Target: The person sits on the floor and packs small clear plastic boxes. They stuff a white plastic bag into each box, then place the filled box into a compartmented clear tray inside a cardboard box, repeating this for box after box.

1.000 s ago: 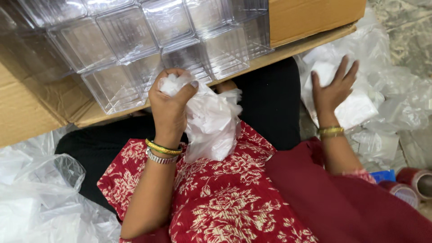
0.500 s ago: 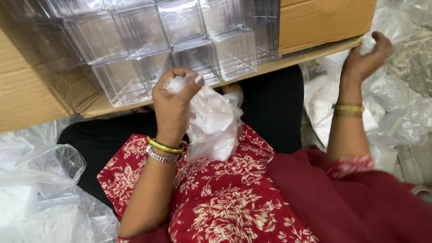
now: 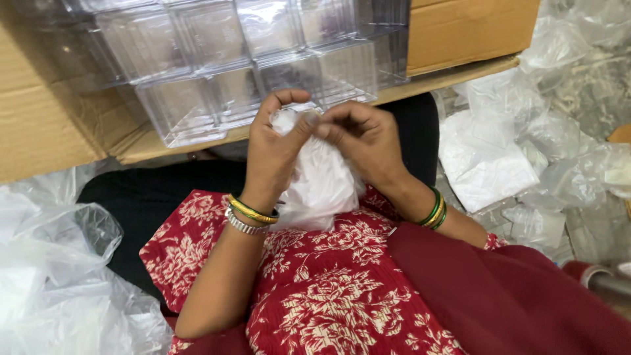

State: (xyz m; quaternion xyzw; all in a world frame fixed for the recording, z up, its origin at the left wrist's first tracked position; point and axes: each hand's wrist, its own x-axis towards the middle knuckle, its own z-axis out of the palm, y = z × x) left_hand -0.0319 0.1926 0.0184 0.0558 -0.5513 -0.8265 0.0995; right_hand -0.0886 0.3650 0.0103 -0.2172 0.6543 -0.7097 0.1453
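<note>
Since half a second ago the right hand [image 3: 365, 141] has come in from the far right side and now meets the left hand [image 3: 276, 148] over our lap.

Both hands pinch the top of the crumpled white thin-plastic bag [image 3: 322, 187]: left fingers curled around its gathered mouth, right thumb and fingertips closed on the same edge. The bag hangs between the wrists, resting against the red floral-print fabric [image 3: 309, 289] on our knees.

Handling, as we judge it: very light, limp, no stiffness at all, somewhat slippery film that creases and could tear if pulled hard. Best grip is at the bunched top edge, where we already hold it (a pinch, not a squeeze).

Counts: one bag in hand; two hands on it. Bangles, two or three on each wrist, too close to separate surely. Beyond the hands, clear rigid plastic square boxes [image 3: 263, 72] stacked in an open brown cardboard carton [image 3: 460, 33]; at least eight visible, more cut off. One flat white plastic packet [image 3: 483, 164] lies at the right, amid loose clear plastic bags [image 3: 59, 276] on both sides, uncountable.
</note>
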